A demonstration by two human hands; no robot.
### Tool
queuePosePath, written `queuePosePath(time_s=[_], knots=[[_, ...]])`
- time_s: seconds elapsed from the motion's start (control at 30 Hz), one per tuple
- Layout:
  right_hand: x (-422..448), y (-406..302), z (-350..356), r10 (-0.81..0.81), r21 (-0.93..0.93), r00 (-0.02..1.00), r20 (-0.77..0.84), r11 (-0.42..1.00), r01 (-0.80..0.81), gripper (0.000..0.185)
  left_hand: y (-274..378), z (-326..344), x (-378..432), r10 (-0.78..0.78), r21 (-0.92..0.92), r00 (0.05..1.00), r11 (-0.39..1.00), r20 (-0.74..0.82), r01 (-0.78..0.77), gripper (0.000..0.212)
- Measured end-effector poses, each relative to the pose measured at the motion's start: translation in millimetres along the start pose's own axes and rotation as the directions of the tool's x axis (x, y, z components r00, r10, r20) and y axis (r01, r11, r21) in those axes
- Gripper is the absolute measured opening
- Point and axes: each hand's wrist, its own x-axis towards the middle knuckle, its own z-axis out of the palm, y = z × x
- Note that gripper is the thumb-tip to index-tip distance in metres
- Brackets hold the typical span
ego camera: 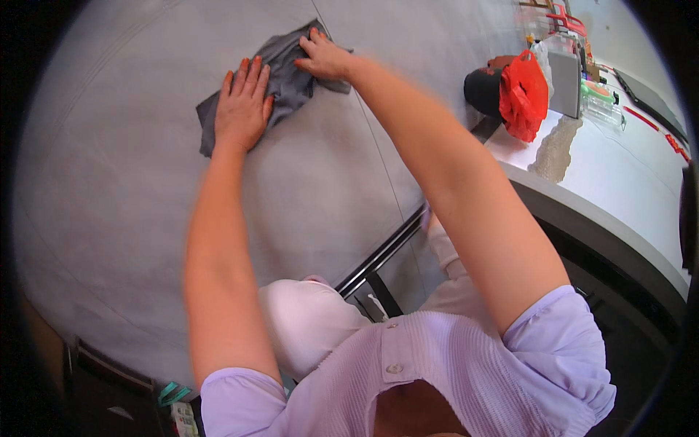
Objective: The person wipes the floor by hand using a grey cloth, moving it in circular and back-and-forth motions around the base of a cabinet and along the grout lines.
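A dark grey cloth (292, 76) lies rumpled and unevenly spread on the grey tiled floor (120, 180), across a thin tile joint. My left hand (243, 106) rests palm down on its left part, fingers extended and slightly apart. On the cloth's upper right part lies my right hand (325, 57), fingers spread and pointing left. Both arms reach well forward from my body. The fingertips of both hands look orange. Neither hand visibly pinches the fabric, and what is under the palms is hidden.
At right stands a white-topped table (617, 158) bearing a red plastic bag (524, 98), a clear bottle (603, 112) and a dark flat device (650, 104). A black metal bar (382, 248) crosses beside my legs. Dark furniture (114, 377) is at lower left.
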Motion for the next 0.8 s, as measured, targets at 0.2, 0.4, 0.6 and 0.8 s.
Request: queuePosePath(time_s=[0.2,0.4,0.6,0.8], knots=[[-17.8,-0.8,17.8,0.036,0.014,0.977,-0.209,0.999,-0.033,0.067,5.9,5.0,2.2,0.022,-0.011,0.997,1.0,-0.077,-0.023,0.058],[-23.2,-29.5,14.2,0.125,0.042,0.924,-0.361,0.992,-0.118,0.058,3.5,3.0,0.1,-0.001,0.006,0.999,1.0,-0.052,0.001,0.059],[-24.3,-3.1,35.5,-0.288,-0.217,0.814,-0.504,0.955,0.203,0.061,6.7,4.6,3.5,-0.013,0.051,0.999,0.999,-0.032,0.015,0.06],[17.2,18.6,19.0,-0.45,-0.225,0.737,-0.505,0.892,0.391,0.06,13.9,8.1,6.4,-0.089,0.087,0.995,0.992,-0.052,0.093,0.065]])
